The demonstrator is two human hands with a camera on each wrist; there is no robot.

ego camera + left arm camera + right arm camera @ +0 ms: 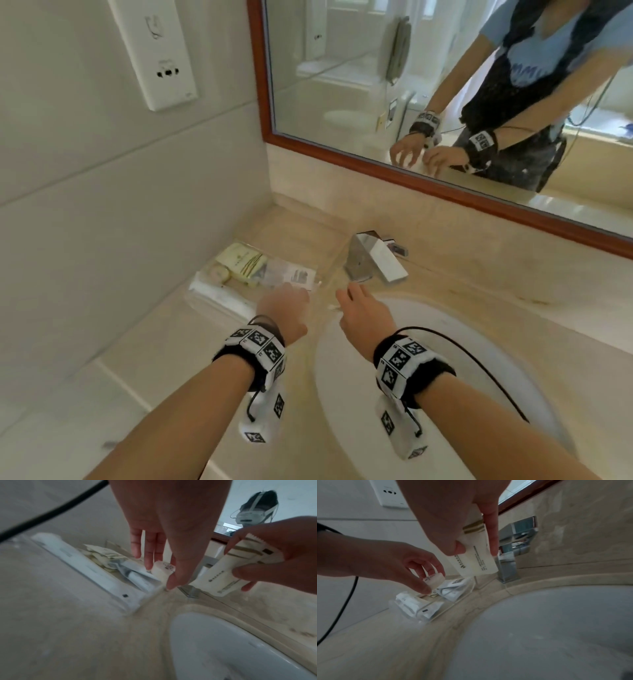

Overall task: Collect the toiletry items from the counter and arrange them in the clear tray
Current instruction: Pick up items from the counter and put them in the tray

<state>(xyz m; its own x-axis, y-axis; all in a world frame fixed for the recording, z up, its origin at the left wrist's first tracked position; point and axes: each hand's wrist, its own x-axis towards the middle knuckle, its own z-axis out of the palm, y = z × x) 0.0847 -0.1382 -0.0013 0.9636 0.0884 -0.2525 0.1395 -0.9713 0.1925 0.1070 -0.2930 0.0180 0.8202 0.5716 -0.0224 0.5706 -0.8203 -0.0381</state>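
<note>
Cream sachet [476,559]: right hand [447,520] pinching its upper half, hanging near clear tray [453,605]; light, floppy, prob. best held mid-body. Small white soap pack [433,580]: left hand [385,561] gripping it over tray; light, firm, slippery wrap.

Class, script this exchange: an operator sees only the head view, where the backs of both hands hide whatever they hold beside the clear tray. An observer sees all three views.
Operator: Is the left hand holding anything?
Observer: Yes, the left hand pinches a small white cylindrical item over the clear plastic tray.
Operator: And the right?
Observer: The right hand grips a cream sachet with gold stripes, off the counter.
</note>
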